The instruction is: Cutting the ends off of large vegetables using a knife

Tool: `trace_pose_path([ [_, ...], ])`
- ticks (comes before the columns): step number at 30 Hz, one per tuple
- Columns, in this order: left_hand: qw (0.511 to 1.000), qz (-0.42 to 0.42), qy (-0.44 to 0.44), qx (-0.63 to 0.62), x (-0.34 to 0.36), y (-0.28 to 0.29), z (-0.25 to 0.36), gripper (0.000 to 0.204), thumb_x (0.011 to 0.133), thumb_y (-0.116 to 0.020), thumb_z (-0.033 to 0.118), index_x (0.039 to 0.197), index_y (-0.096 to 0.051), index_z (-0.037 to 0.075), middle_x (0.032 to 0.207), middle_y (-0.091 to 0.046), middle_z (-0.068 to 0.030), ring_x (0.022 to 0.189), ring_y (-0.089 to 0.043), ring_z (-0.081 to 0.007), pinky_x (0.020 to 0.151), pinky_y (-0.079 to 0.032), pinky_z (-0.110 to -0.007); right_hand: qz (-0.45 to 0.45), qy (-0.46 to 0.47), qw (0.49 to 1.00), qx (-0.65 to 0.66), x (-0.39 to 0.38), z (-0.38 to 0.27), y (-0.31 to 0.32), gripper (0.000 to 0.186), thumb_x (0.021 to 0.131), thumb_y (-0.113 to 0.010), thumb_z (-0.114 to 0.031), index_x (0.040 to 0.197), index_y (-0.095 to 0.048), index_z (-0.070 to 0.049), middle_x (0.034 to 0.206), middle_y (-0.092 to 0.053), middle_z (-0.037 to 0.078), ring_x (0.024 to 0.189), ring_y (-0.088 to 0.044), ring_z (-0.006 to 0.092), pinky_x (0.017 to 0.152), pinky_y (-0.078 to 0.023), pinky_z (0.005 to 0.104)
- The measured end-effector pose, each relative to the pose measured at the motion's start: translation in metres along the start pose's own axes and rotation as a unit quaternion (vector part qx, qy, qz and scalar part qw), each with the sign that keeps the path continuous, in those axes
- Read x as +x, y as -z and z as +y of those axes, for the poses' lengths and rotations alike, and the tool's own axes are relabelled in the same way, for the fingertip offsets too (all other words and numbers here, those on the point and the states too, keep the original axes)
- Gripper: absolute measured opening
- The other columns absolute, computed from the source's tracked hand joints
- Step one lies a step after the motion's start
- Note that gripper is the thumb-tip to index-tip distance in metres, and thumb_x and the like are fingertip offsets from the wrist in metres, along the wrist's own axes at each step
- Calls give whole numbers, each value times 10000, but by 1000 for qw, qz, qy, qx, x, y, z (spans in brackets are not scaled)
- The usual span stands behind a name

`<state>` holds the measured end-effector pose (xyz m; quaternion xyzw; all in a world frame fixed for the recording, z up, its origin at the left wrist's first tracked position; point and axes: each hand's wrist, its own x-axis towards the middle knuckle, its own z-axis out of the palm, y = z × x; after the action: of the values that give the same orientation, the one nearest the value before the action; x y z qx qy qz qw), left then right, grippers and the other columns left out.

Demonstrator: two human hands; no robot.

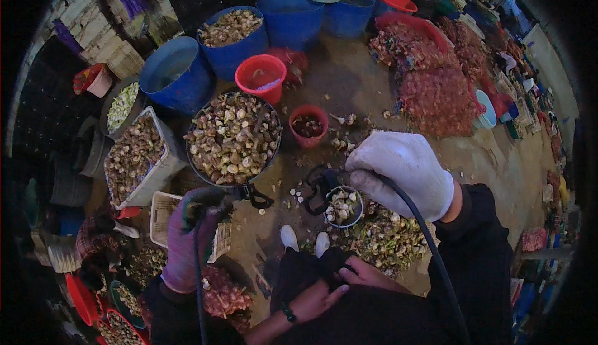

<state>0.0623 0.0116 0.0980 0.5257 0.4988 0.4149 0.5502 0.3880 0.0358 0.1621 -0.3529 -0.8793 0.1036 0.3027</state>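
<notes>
Head view: L hand (189,242) in purple glove w/ dark fingertips, fingers curled on dark cord (198,273) that drops to lower edge; R hand (402,170) in white glove, fingers closed on black cable (435,255), which curves down past dark sleeve (476,239) to bottom edge. Bare hands (308,304) lie lower down over dark clothing, bracelet (288,312) on one wrist, can't tell whose. Small pail (346,225) of bulbs just L of white glove, loose garlic pile (398,236) below it; red bucket (309,141) farther back, blue barrels (289,24) behind, red mesh sacks (436,99) upper R
</notes>
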Motion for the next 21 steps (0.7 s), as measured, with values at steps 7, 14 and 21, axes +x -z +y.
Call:
trace_pose_path([
  [7,1000,-22,5,-8,-4,7,-10,253,933,-559,75,1171,-538,-10,1045,-625,-78,969,-605,-166,886,-484,-317,-7,-8,1000,-5,0,-6,-4,163,779,-694,-178,868,-594,-84,744,-583,94,691,-603,314,584,-477,403],
  [14,999,-11,-18,-26,-9,8,-12,255,933,-569,94,1165,-547,-9,1042,-627,-78,948,-614,-163,850,-495,-297,-22,-15,1000,0,3,-10,-8,159,782,-690,-183,872,-597,-91,735,-578,95,699,-605,316,589,-478,407],
  [21,1000,-10,0,6,-6,9,-14,253,919,-597,102,1142,-564,-13,1025,-629,-67,934,-616,-148,828,-500,-290,-48,-25,998,9,0,-8,-9,137,783,-688,-125,873,-610,-56,769,-602,103,699,-601,321,603,-478,397],
])
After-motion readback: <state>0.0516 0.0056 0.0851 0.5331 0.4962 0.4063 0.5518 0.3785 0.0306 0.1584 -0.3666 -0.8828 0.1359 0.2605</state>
